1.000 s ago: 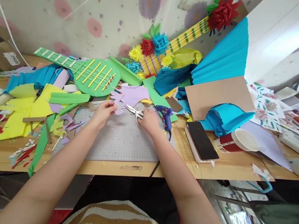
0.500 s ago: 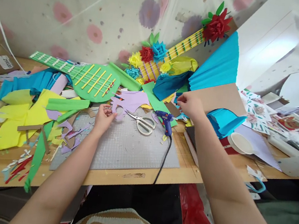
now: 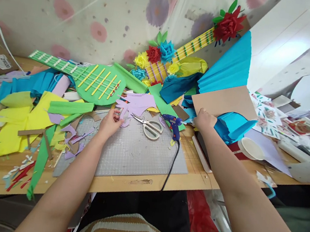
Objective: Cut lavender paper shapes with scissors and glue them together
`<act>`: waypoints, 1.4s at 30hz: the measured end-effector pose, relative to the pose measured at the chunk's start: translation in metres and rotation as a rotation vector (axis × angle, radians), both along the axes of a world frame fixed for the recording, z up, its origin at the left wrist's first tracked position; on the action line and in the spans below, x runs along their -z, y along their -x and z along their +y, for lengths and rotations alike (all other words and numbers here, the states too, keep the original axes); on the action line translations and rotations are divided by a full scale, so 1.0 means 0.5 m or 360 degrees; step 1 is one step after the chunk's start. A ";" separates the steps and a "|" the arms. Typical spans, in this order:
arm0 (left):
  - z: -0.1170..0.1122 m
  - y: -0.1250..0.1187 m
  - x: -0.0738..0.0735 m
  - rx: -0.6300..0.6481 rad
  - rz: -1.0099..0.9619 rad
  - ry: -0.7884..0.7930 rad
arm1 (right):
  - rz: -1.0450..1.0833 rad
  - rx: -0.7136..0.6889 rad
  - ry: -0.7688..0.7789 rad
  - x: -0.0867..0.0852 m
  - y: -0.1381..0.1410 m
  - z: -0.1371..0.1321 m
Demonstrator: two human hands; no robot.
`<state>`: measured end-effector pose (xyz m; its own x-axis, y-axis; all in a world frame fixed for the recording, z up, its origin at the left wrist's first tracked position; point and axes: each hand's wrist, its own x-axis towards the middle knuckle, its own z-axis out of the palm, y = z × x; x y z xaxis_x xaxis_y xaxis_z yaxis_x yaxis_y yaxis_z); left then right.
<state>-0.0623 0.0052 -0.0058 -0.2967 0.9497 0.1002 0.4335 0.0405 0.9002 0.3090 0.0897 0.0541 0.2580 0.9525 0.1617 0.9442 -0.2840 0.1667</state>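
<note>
My left hand (image 3: 110, 123) is closed with thumb and fingers around a cut piece of purple paper (image 3: 125, 121), above the grey cutting mat (image 3: 138, 156). A larger purple sheet (image 3: 139, 104) lies just behind it. Scissors (image 3: 151, 128) with pale handles rest on the mat, their blades pointing towards my left hand. My right hand (image 3: 205, 120) is closed at the lower left edge of a brown cardboard piece (image 3: 226, 99); its fingertips and what they hold are hidden. Between the hands lies a blue glue gun (image 3: 175, 125).
A green paper guitar (image 3: 98, 85) lies behind at left; a yellow one with paper flowers (image 3: 163, 57) leans on the wall. Paper scraps (image 3: 30, 121) cover the left side. A paper cup (image 3: 248, 148) lies tipped at right, and the glue gun's cord (image 3: 172, 164) hangs over the edge.
My right hand has moved right and nearer to me, from the cardboard's left end to its lower edge. The purple piece in my left hand has turned a little.
</note>
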 end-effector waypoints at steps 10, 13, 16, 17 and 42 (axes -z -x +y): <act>-0.004 0.002 -0.001 -0.0009 0.0420 -0.0211 | -0.0038 -0.0329 -0.0128 -0.020 -0.007 0.000; -0.003 0.010 0.001 -0.0115 0.0431 -0.0371 | -0.0053 -0.0455 -0.0201 -0.039 0.012 -0.017; -0.004 0.019 -0.001 -0.0160 0.0333 -0.0426 | -0.0088 -0.0582 -0.0241 -0.064 0.038 -0.037; -0.005 0.022 -0.002 -0.0172 0.0293 -0.0419 | -0.0104 -0.0629 -0.0248 -0.074 0.047 -0.044; -0.055 0.229 -0.049 0.0099 0.1263 0.0176 | -0.0354 -0.1366 -0.0052 -0.183 0.228 -0.073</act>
